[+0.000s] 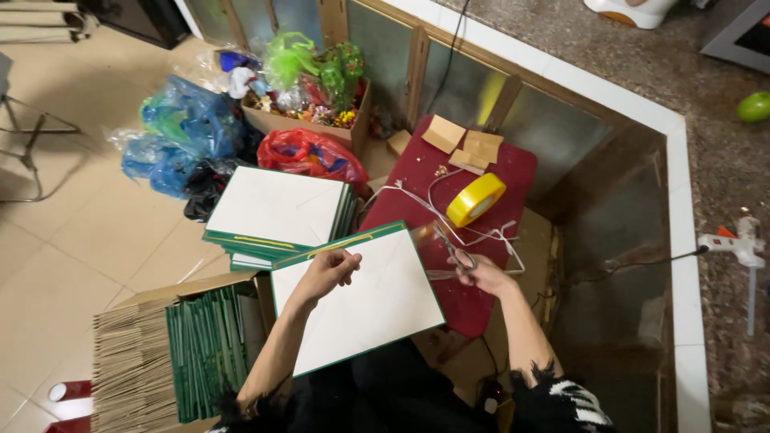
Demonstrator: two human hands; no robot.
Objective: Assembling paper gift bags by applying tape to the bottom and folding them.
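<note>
My left hand pinches the top edge of a white flat paper bag with green borders that lies on my lap. My right hand grips a pair of scissors with its blades pointing up and left, over the dark red surface. White cord pieces lie loose under and around the scissors. A roll of yellow tape stands just beyond my right hand.
A stack of the same green-edged bags lies to the left. A cardboard box holds more bags on edge. Plastic bags, a box of decorations, cardboard pieces and a glue gun on the counter.
</note>
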